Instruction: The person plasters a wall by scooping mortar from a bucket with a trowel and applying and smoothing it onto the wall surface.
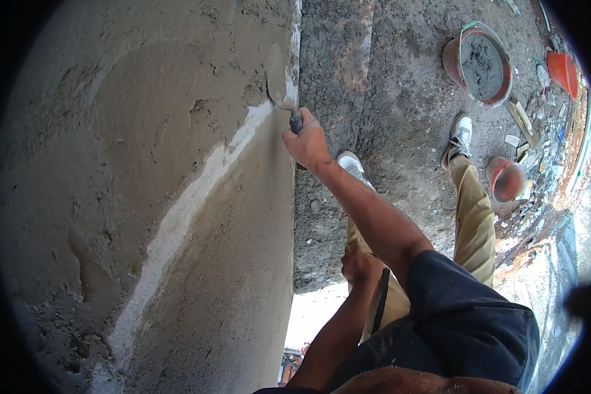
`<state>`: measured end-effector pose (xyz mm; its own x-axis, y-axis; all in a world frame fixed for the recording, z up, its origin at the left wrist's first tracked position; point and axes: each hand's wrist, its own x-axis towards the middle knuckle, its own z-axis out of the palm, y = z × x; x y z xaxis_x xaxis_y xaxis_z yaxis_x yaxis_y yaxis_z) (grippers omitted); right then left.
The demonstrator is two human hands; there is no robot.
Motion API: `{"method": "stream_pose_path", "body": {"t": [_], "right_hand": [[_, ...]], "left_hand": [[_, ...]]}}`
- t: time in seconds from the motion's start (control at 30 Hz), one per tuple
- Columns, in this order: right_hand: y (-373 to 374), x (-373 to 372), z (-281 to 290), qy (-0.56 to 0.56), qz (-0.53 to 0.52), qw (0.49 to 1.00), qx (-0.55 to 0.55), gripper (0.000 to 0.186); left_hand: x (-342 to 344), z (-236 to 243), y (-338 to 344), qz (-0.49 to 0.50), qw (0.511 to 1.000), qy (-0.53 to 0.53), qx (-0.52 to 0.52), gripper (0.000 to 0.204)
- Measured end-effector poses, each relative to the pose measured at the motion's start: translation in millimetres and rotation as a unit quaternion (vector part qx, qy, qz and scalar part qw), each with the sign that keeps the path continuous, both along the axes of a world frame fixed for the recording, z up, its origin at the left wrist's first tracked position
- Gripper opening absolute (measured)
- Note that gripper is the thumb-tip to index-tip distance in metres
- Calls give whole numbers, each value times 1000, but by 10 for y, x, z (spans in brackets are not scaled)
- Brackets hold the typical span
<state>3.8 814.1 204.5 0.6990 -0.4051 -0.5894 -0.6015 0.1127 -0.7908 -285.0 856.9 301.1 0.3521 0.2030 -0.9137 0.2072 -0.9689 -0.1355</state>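
Note:
My right hand is closed around the handle of a pointing trowel. Its blade lies against the wet grey plaster on the wall, close to the wall's right-hand edge. A pale, rough strip slants down and left from beside the blade, between two plastered areas. By my thigh, my left hand has its fingers curled in. A dark strip runs just below that hand; whether it is held or part of the trousers cannot be made out.
A red bucket of grey mortar stands on the rough ground at the upper right, with a wooden piece beside it. Farther right is an orange container. Near my foot sits a smaller reddish bucket. Rubble lies along the right side.

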Motion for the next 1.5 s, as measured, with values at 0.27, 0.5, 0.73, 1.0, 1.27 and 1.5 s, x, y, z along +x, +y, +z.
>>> {"method": "stream_pose_path", "body": {"t": [0.27, 0.5, 0.73, 1.0, 1.27, 1.5], "right_hand": [[163, -845, 242, 68, 18, 936, 344, 36], [-57, -947, 201, 15, -88, 945, 316, 29], [-1861, -1738, -20, 18, 232, 973, -6, 40], [-5527, -2315, -342, 314, 180, 826, -433, 35], [-5742, -1653, -1811, 249, 237, 892, -294, 56], [-5765, -2541, -1752, 95, 40, 976, -193, 44]], "left_hand": [[94, -19, -8, 5, 996, 85, 11, 81], [112, -20, -240, 3, 996, 82, 34, 81], [-110, -116, -662, -45, 996, -16, 70, 78], [-238, -175, -970, -90, 989, 3, 121, 79], [-252, -231, -1241, -96, 977, 18, 188, 77], [-260, -240, -1431, -135, 970, 35, 199, 79]]}}
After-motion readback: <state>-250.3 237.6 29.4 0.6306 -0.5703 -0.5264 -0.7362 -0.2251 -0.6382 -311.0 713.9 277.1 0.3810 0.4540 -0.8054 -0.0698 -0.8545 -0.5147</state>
